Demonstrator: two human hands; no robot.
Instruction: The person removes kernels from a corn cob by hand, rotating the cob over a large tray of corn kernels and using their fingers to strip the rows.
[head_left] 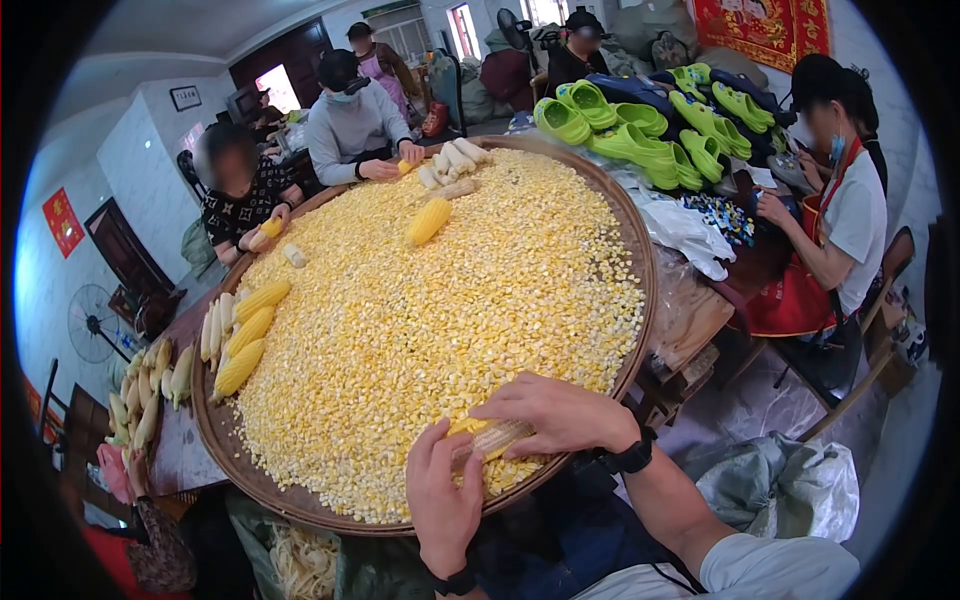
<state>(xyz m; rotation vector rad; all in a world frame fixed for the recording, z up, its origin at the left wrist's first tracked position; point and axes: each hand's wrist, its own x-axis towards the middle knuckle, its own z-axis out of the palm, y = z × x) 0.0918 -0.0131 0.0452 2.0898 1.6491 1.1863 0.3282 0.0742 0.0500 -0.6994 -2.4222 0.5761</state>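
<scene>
Both my hands are closed around a partly stripped corn cob above the near edge of the big round tray. My left hand grips the cob's left end, and my right hand holds its right end from above. Bare cob shows between the hands, with a strip of yellow kernels remaining. Loose corn kernels cover the tray beneath. Whole yellow ears lie at the tray's left side, and another ear rests on the kernels farther back.
Stripped cobs are piled at the tray's far side. Two people across the tray handle corn. Green clogs are heaped on a table at right, where a person sits. Unhusked ears lie at left. A plastic sack stands at lower right.
</scene>
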